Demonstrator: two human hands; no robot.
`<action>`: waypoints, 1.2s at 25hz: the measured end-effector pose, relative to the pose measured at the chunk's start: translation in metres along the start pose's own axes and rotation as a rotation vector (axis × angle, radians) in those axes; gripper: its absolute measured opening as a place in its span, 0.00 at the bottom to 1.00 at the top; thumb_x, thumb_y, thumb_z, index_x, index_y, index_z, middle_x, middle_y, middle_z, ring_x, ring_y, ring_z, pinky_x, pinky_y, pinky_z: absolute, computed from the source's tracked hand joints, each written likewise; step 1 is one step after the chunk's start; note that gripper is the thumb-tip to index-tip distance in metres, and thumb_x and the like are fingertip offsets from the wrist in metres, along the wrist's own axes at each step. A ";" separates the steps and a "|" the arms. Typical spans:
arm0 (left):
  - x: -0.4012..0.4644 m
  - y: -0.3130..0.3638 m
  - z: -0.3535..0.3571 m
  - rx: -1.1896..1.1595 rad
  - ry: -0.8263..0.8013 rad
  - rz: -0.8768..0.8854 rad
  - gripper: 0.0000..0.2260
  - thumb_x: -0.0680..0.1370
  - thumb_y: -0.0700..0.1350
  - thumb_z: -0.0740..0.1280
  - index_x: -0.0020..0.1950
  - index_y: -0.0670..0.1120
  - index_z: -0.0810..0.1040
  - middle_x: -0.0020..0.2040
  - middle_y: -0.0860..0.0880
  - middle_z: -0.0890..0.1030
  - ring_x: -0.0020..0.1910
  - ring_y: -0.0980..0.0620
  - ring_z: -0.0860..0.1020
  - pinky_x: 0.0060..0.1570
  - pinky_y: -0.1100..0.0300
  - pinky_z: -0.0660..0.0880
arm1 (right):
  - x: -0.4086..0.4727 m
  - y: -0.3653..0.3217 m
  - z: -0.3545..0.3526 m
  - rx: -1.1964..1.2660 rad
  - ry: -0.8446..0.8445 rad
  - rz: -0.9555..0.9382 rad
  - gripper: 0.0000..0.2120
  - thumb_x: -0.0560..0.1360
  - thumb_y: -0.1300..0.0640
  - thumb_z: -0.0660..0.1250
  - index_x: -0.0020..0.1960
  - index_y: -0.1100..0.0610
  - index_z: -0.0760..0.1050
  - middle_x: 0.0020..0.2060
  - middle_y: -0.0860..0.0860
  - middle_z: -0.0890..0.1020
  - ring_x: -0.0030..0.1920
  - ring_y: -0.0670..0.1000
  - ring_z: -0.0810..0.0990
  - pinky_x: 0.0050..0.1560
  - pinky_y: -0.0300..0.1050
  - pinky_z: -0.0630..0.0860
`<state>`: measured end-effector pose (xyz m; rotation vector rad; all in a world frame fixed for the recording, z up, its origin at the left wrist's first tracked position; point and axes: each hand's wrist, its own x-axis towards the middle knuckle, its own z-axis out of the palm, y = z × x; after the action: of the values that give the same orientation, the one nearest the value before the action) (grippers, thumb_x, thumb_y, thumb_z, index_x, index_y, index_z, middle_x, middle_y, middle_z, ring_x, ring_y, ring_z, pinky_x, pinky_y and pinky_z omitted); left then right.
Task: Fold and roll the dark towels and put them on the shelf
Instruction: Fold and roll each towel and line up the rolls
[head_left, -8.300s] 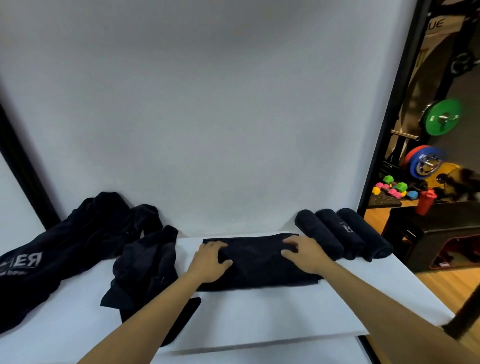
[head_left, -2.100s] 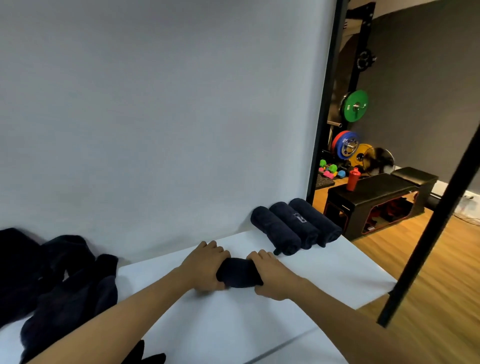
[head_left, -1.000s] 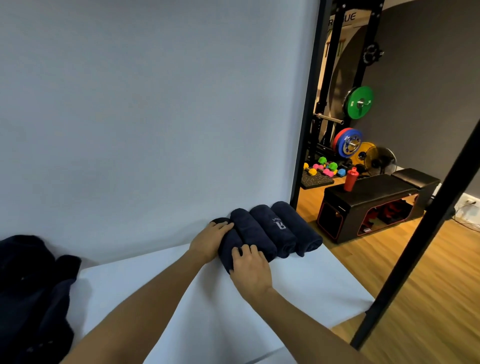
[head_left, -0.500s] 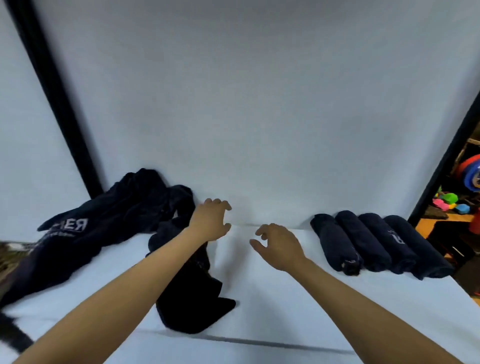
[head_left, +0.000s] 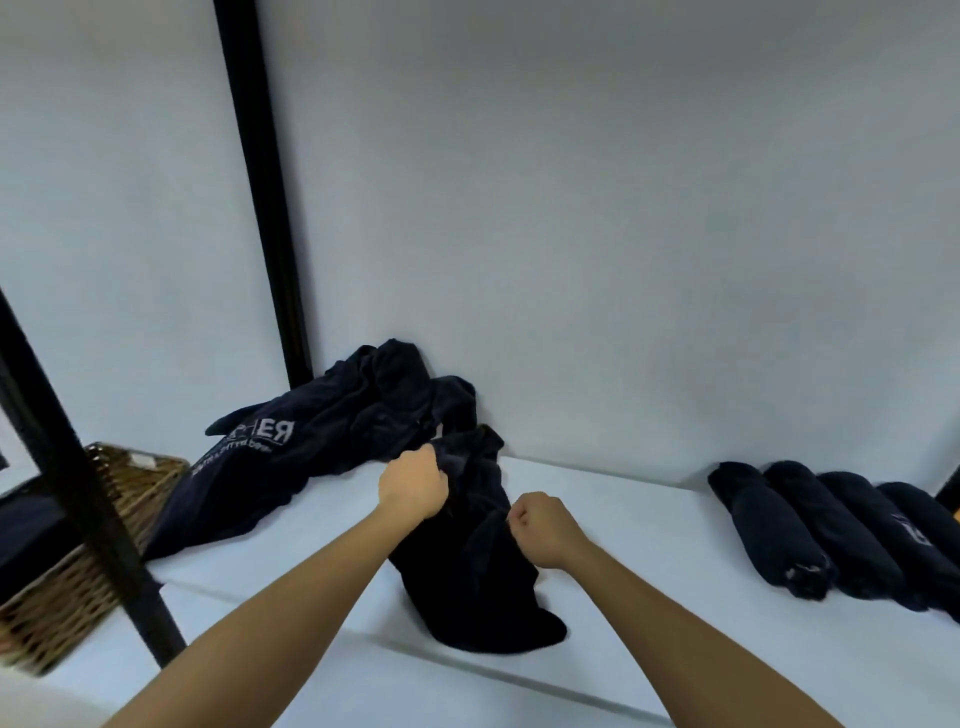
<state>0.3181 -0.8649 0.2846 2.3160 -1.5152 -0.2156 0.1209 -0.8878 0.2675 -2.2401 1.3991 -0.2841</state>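
Observation:
A crumpled dark towel (head_left: 467, 577) lies in the middle of the white shelf (head_left: 649, 597). My left hand (head_left: 413, 483) grips its upper edge with curled fingers. My right hand (head_left: 540, 522) pinches the towel's right edge in a fist. Behind and to the left, a heap of loose dark towels (head_left: 322, 441) with white lettering leans against the wall. Several rolled dark towels (head_left: 831, 530) lie side by side at the far right of the shelf.
A woven basket (head_left: 78, 561) stands at the left, below the shelf edge. A black upright post (head_left: 83, 499) crosses in front of it, and another black post (head_left: 260, 187) runs up the wall. A grey wall backs the shelf.
Both hands have left the rolled towel in the row at the right, swung left and taken hold of the crumpled towel. The view has turned left.

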 end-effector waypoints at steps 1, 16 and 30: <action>0.003 0.008 -0.004 -0.088 0.005 0.003 0.15 0.81 0.48 0.61 0.66 0.44 0.72 0.56 0.43 0.80 0.53 0.42 0.79 0.47 0.55 0.74 | -0.001 0.006 -0.010 -0.023 0.015 0.000 0.10 0.78 0.59 0.56 0.40 0.60 0.71 0.41 0.57 0.80 0.42 0.57 0.79 0.41 0.48 0.73; 0.016 0.114 0.046 -0.643 -0.143 0.005 0.10 0.83 0.41 0.60 0.60 0.43 0.78 0.52 0.44 0.81 0.39 0.44 0.81 0.37 0.56 0.82 | -0.099 0.128 -0.099 0.151 0.107 0.241 0.13 0.78 0.52 0.57 0.37 0.56 0.64 0.34 0.49 0.72 0.35 0.48 0.68 0.38 0.49 0.69; -0.043 0.114 0.072 0.120 -0.273 0.108 0.28 0.73 0.66 0.64 0.62 0.46 0.76 0.65 0.46 0.71 0.67 0.44 0.68 0.52 0.53 0.74 | -0.035 0.090 -0.050 -0.378 0.182 0.277 0.15 0.73 0.44 0.65 0.39 0.54 0.68 0.41 0.51 0.78 0.43 0.53 0.77 0.43 0.45 0.71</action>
<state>0.1797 -0.8827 0.2583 2.3637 -1.8253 -0.4380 0.0133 -0.9038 0.2682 -2.3119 1.9777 -0.1398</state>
